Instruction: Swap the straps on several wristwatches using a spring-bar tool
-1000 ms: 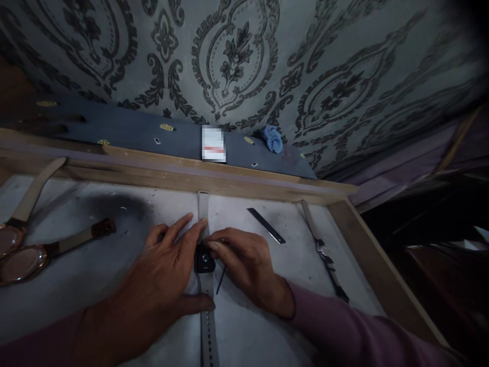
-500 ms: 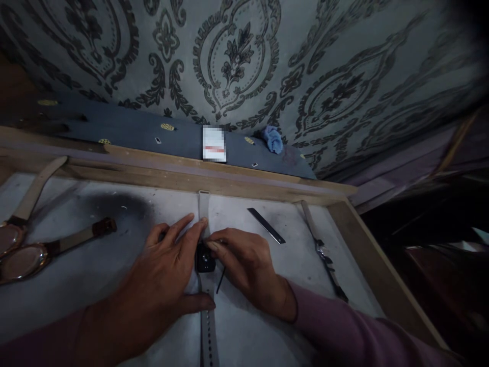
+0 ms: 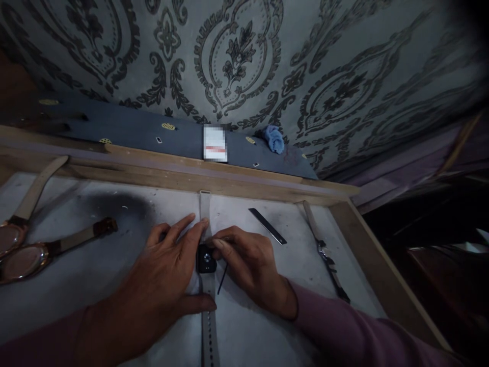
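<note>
Backdrop: patterned wall [image 3: 237, 56] is rising behind the wood-rimmed tabletop [image 3: 286, 280].
Watch body [image 3: 207, 260]: dark, lying mid-tabletop between both hands.
Straps: upper strap [image 3: 205, 204] and lower strap [image 3: 208, 334] are lining up with it.
Left hand [image 3: 164, 278]: fingers spreading, forefinger pressing upper strap, thumb touching lower.
Right hand [image 3: 248, 265]: grip pressing together at the watch's top edge; cannot tell what, if anything, it is pinching.
Progress: apparently underway; lower joint looking seated, upper joint probably remaining, fingers partly hiding it.

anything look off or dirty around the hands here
Two things: a dark, soot-like smudge on the pale tray floor beyond the left hand, which looks like staining; and what seems a bare knife blade, lying loose and unguarded near the right hand.
</note>
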Motion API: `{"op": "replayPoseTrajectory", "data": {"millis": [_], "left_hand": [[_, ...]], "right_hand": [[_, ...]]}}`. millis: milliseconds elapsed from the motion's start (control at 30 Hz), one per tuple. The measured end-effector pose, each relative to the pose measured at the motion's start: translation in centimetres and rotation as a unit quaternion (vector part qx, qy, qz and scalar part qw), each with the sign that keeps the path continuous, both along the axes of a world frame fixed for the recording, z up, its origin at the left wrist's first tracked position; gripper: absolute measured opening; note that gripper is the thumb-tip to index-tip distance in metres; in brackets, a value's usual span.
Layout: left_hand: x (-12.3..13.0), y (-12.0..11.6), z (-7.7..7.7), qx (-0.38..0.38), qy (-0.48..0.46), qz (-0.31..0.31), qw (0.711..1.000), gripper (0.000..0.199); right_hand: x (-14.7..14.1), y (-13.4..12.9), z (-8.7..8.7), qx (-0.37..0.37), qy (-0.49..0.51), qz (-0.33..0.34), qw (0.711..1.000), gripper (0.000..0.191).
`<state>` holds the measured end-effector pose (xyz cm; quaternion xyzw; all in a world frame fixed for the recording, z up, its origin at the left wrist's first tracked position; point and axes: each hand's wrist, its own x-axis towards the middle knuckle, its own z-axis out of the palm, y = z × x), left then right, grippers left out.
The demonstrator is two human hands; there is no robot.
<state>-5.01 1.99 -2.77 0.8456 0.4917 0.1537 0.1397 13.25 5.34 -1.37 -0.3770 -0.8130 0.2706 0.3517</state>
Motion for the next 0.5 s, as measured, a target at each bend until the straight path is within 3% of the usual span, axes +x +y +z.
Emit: {"op": "replayPoseTrajectory", "data": {"millis": [500], "left_hand": [[-0.01,-0.04,-0.03,0.011,-0.002,-0.005,1.0,0.093]], "right_hand": [[0.09,0.01,-0.17,-0.03,0.013,-0.009,0.999,0.016]]}}
